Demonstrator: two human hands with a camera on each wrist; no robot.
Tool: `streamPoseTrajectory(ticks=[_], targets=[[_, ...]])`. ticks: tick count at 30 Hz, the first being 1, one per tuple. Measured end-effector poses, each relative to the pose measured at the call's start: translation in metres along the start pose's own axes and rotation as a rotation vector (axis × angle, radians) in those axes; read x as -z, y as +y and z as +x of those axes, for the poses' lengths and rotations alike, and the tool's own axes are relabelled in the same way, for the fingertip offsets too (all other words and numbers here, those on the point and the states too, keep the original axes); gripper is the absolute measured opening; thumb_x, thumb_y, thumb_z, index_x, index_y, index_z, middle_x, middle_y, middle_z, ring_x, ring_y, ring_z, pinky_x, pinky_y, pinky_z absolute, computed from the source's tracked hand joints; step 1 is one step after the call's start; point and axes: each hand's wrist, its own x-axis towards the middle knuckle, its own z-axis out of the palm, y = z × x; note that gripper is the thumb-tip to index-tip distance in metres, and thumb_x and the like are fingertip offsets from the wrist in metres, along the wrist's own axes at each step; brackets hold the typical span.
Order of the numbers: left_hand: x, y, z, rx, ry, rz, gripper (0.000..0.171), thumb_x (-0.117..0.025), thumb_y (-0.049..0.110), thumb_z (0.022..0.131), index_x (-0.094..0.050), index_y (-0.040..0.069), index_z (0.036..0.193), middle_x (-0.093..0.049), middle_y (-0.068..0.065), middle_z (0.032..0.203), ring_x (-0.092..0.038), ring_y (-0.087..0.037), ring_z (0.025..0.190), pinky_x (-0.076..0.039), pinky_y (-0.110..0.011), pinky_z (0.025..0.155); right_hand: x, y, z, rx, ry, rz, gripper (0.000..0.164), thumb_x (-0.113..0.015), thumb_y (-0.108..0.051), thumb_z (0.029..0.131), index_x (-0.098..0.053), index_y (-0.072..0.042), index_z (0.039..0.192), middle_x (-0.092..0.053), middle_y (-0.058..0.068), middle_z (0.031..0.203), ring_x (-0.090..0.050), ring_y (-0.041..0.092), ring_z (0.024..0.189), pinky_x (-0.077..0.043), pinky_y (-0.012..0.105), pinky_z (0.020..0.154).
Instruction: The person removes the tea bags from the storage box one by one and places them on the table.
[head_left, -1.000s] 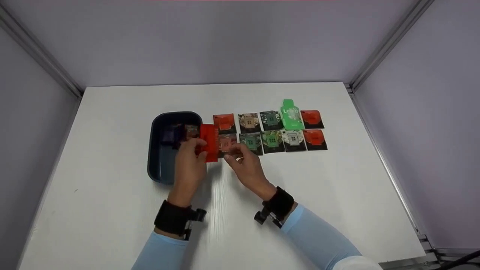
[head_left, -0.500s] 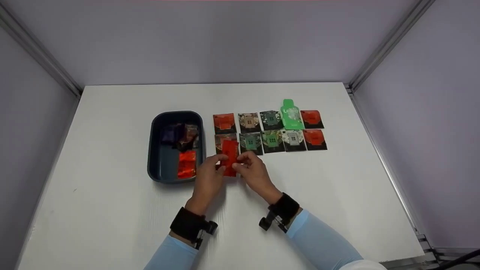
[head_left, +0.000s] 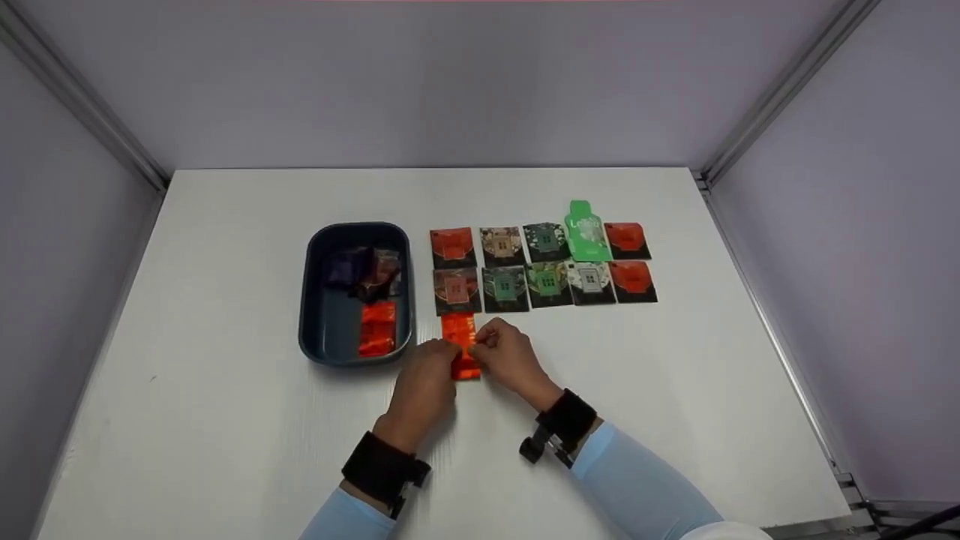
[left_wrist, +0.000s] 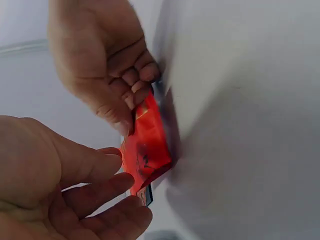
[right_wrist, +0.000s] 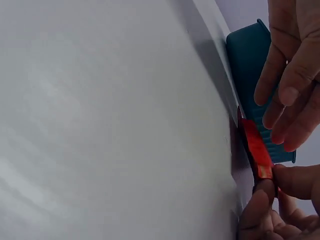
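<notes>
A red foil sachet (head_left: pixel 459 330) lies low over the white table, just below the left end of two rows of square packets. My right hand (head_left: pixel 514 364) pinches one end of it between thumb and index finger, which shows in the right wrist view on the sachet (right_wrist: pixel 257 147). My left hand (head_left: pixel 424 386) is at the sachet's left side, its fingers relaxed and spread near the sachet (left_wrist: pixel 147 145) in the left wrist view. Part of the sachet is hidden by the hands.
Left of the hands stands a dark blue bin (head_left: pixel 304 315) with another red sachet (head_left: pixel 377 328) and dark packets inside. Behind the hands, square packets such as a brown-red one (head_left: pixel 457 291) lie in two rows. A green pouch (head_left: pixel 585 231) lies among them.
The left hand brought the red sachet from over the bin to the right, and the right hand took hold of it. The sachet came down toward the near side, and the left fingers loosened.
</notes>
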Motion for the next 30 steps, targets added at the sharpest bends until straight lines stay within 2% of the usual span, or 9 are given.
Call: streamPoseTrajectory(ticks=[4, 6, 14, 21, 26, 30], targets=[[-0.003, 0.001, -0.004, -0.003, -0.073, 0.061, 0.035, -0.058, -0.013, 0.087, -0.070, -0.004, 0.119, -0.069, -0.019, 0.123, -0.059, -0.038, 0.127, -0.043, -0.045, 0.112, -0.005, -0.007, 0.001, 0.019, 0.010, -0.118, 0.015, -0.072, -0.021, 0.092, -0.063, -0.010, 0.098, -0.066, 0.001, 0.078, -0.061, 0.013, 0.069, -0.049, 0.030, 0.065], [-0.003, 0.000, -0.005, -0.011, -0.080, 0.076, 0.035, -0.056, -0.013, 0.090, -0.068, -0.005, 0.122, -0.067, -0.020, 0.125, -0.057, -0.038, 0.130, -0.041, -0.044, 0.114, -0.008, -0.009, 0.002, 0.028, 0.015, -0.166, 0.014, -0.071, -0.021, 0.092, -0.064, -0.010, 0.097, -0.067, 0.001, 0.081, -0.061, 0.014, 0.072, -0.049, 0.031, 0.067], [-0.002, -0.003, -0.009, -0.018, -0.085, 0.146, 0.034, -0.055, -0.011, 0.092, -0.068, -0.006, 0.124, -0.064, -0.022, 0.126, -0.059, -0.039, 0.125, -0.049, -0.045, 0.105, -0.016, -0.013, 0.006, 0.060, 0.028, -0.230, 0.010, -0.072, -0.017, 0.093, -0.069, -0.009, 0.098, -0.069, 0.002, 0.088, -0.061, 0.017, 0.079, -0.051, 0.035, 0.072], [0.002, -0.005, -0.002, 0.056, -0.164, 0.115, 0.035, -0.053, -0.010, 0.096, -0.066, -0.005, 0.128, -0.060, -0.025, 0.138, -0.055, -0.042, 0.132, -0.051, -0.049, 0.102, -0.020, -0.012, 0.009, 0.079, 0.036, -0.217, 0.010, -0.071, -0.017, 0.094, -0.071, -0.009, 0.100, -0.070, 0.000, 0.086, -0.062, 0.013, 0.075, -0.052, 0.032, 0.069], [0.002, -0.006, -0.001, 0.008, -0.124, 0.127, 0.031, -0.056, -0.012, 0.093, -0.069, -0.006, 0.120, -0.064, -0.022, 0.124, -0.059, -0.041, 0.123, -0.054, -0.048, 0.097, -0.020, -0.011, 0.009, 0.085, 0.038, -0.202, 0.010, -0.071, -0.019, 0.095, -0.072, -0.010, 0.100, -0.070, -0.001, 0.085, -0.062, 0.012, 0.074, -0.052, 0.031, 0.068], [0.003, -0.004, -0.001, 0.002, -0.103, 0.122, 0.032, -0.056, -0.013, 0.092, -0.069, -0.005, 0.120, -0.064, -0.021, 0.120, -0.060, -0.040, 0.120, -0.056, -0.048, 0.092, -0.017, -0.012, 0.008, 0.090, 0.050, -0.174, 0.011, -0.070, -0.020, 0.096, -0.072, -0.010, 0.100, -0.069, -0.001, 0.085, -0.061, 0.013, 0.075, -0.052, 0.032, 0.069]])
